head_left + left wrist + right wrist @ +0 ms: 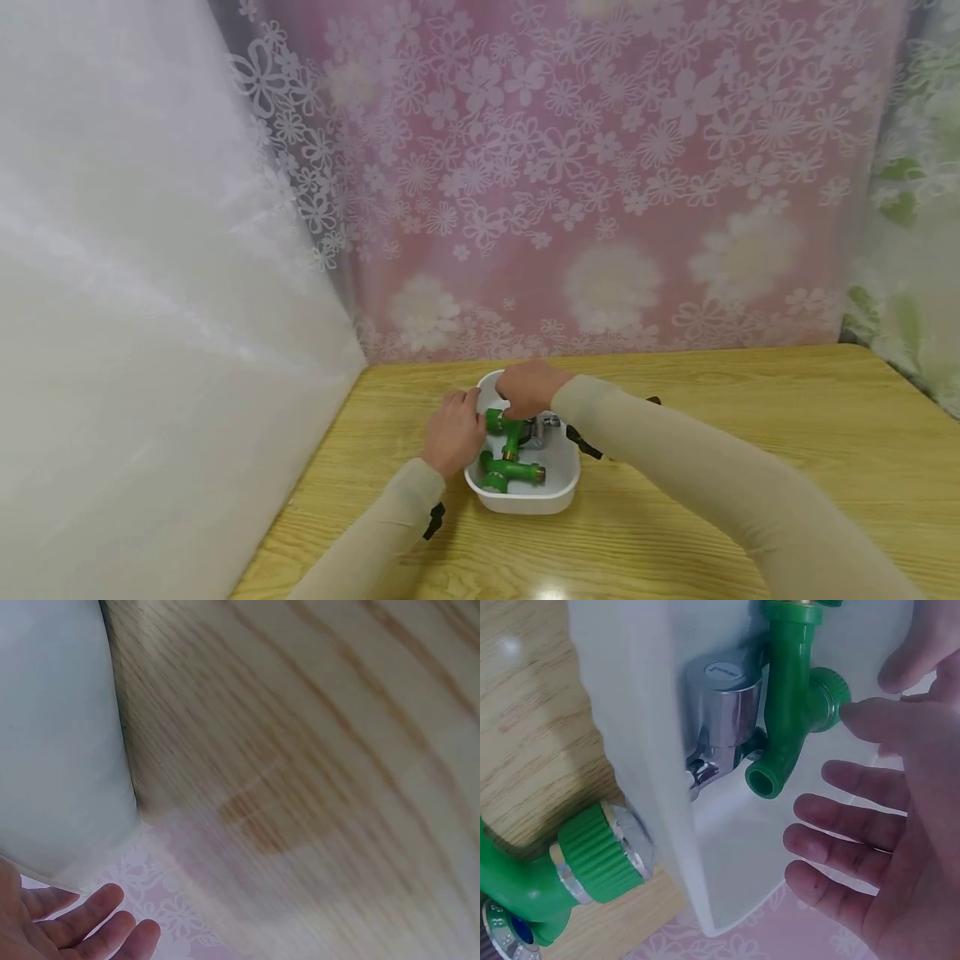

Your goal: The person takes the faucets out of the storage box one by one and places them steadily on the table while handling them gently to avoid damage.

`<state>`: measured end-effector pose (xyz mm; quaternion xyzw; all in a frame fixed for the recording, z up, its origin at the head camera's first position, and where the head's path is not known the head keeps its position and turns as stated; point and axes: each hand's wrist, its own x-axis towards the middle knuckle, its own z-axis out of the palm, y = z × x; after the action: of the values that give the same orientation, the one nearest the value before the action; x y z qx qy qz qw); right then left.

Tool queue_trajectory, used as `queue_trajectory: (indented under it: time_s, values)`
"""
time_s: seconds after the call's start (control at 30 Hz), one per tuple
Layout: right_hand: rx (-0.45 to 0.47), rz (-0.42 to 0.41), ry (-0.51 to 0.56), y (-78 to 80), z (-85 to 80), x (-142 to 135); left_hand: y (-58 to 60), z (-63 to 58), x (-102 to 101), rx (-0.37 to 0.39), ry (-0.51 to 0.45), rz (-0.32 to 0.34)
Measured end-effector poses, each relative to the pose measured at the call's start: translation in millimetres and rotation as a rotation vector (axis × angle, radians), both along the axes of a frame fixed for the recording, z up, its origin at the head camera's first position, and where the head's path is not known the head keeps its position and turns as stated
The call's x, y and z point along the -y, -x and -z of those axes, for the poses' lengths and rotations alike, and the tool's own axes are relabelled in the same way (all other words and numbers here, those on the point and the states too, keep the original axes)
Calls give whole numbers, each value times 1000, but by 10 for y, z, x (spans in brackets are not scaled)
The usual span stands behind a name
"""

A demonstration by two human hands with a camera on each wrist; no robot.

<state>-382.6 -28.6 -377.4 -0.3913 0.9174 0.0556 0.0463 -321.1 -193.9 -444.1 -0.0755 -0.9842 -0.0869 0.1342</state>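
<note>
A white plastic basin (525, 503) holds green taps. The nearer green tap (517, 471) lies at the front, and a farther green tap (784, 697) rests beside a chrome tap (724, 705). My left hand (454, 433) grips the basin's left rim, thumb inside and fingers along the outside; its fingers (97, 915) show past the wall in the left wrist view. My right hand (531, 387) reaches over the far part of the basin. Its fingers (840, 851) are spread and hold nothing, with the thumb tip right at the farther tap's round end.
Outside the basin, another green tap (592, 859) with a ridged collar lies on the wooden table (757, 417); my right forearm mostly hides that side in the head view. A pink flowered curtain (600, 183) hangs behind, and a white sheet (150, 292) at left.
</note>
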Motion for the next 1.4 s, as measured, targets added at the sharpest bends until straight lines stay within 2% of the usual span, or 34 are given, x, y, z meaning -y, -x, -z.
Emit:
queue_trajectory:
  time_s: [0.33, 0.77, 1.17, 1.4]
  values:
    - [92, 67, -35, -13, 48, 98, -12, -17, -25, -4, 0, 0]
    - [157, 146, -46, 1, 100, 178, 5, 2, -30, -7, 26, -3]
    - [171, 149, -65, -1, 128, 221, 19, 9, -4, -22, 22, 1]
    - [153, 112, -81, 10, 151, 243, 11, 13, 15, -34, 21, 3]
